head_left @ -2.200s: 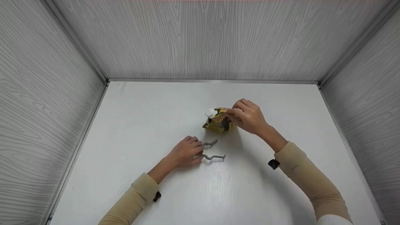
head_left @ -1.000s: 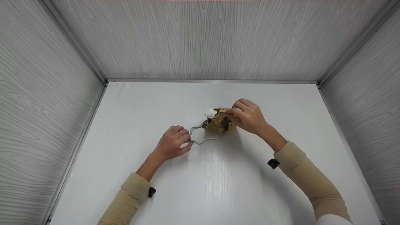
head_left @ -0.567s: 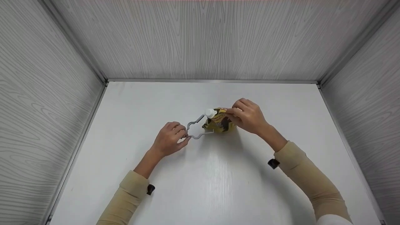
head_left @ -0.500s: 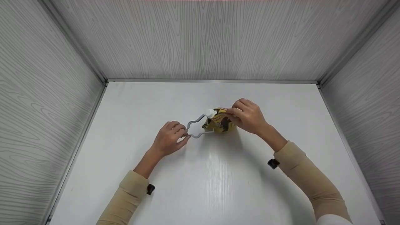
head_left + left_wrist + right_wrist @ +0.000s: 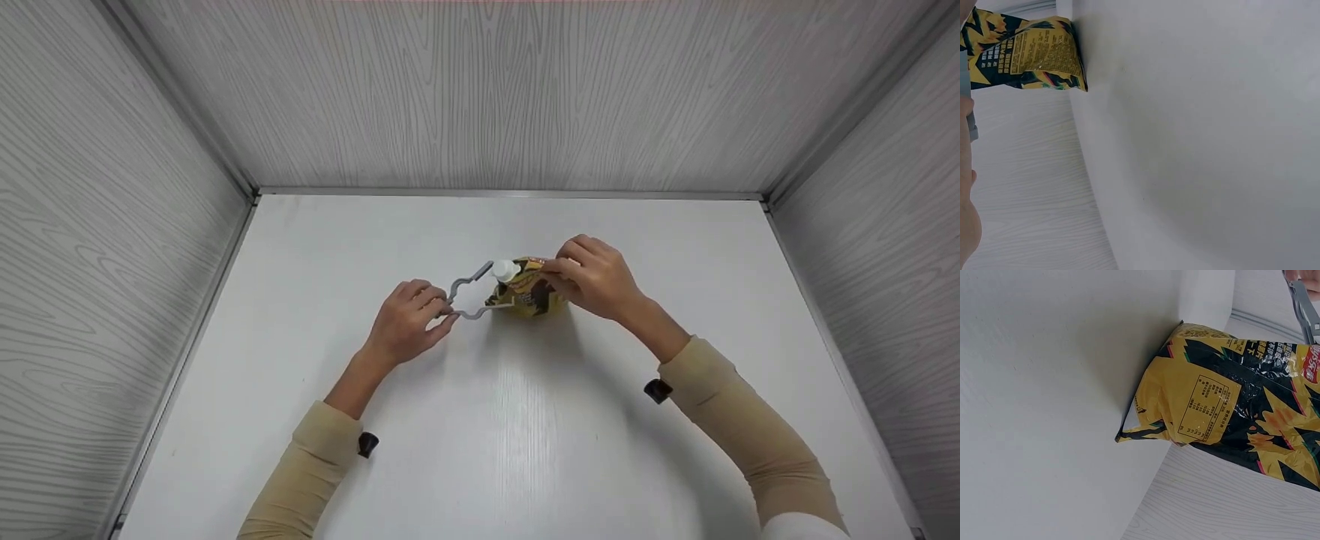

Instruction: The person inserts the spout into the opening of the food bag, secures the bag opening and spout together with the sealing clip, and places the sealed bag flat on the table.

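Observation:
A yellow and black pouch (image 5: 534,294) with a white cap (image 5: 505,271) stands upright on the white table. My right hand (image 5: 596,279) pinches its top edge at the right. In my left hand (image 5: 405,321) I grip a grey two-armed tool with wavy arms (image 5: 484,271), like spread tongs. One arm end is beside the cap; the other appears in front of the pouch, and contact cannot be told. The right wrist view has the printed pouch (image 5: 1207,399) large, with the grey tool (image 5: 1302,308) beyond it. The left wrist view catches the pouch's lower part (image 5: 1044,53).
Grey wood-grain panels stand behind the table (image 5: 480,450) and on both sides. A metal strip (image 5: 510,193) runs along the back edge. Small black devices (image 5: 658,391) are fixed at both cuffs.
My left hand has moved left and away from me with the grey tool, then slightly farther. The tool's arms have come from the near side up to the pouch. My right hand stays put.

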### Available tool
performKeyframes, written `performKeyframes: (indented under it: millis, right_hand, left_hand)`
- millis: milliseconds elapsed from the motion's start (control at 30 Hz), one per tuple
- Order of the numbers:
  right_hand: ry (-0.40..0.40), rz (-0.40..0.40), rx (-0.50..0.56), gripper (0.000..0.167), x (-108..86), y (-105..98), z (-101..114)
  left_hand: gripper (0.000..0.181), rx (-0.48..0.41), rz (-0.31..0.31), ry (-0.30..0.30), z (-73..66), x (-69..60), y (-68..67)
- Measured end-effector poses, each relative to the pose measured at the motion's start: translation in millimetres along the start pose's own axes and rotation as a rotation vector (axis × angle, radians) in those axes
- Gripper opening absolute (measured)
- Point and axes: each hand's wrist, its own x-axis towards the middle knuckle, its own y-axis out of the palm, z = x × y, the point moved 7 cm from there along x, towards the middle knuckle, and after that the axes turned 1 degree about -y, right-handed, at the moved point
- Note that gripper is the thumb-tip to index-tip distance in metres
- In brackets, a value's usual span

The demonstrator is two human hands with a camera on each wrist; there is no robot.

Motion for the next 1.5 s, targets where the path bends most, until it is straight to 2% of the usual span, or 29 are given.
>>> performKeyframes:
  millis: [300,767,1167,1500]
  right_hand:
    - [-0.004,-0.019,0.015,0.017,-1.3,1.2,-1.0]
    - [-0.006,0.0,0.011,0.017,-0.1,1.7,-1.4]
    - [-0.019,-0.021,0.024,0.019,0.4,-0.1,-0.1]
    - [-0.009,-0.02,0.04,0.02,-0.9,0.1,-1.0]
  left_hand:
    - [0.014,-0.023,0.001,-0.031,3.1,6.1,3.7]
    - [0.011,-0.079,-0.015,-0.1,7.1,13.5,8.7]
    - [0.01,-0.086,-0.038,-0.089,7.8,16.6,10.0]
    - [0.011,-0.083,-0.035,-0.07,1.5,24.0,15.6]
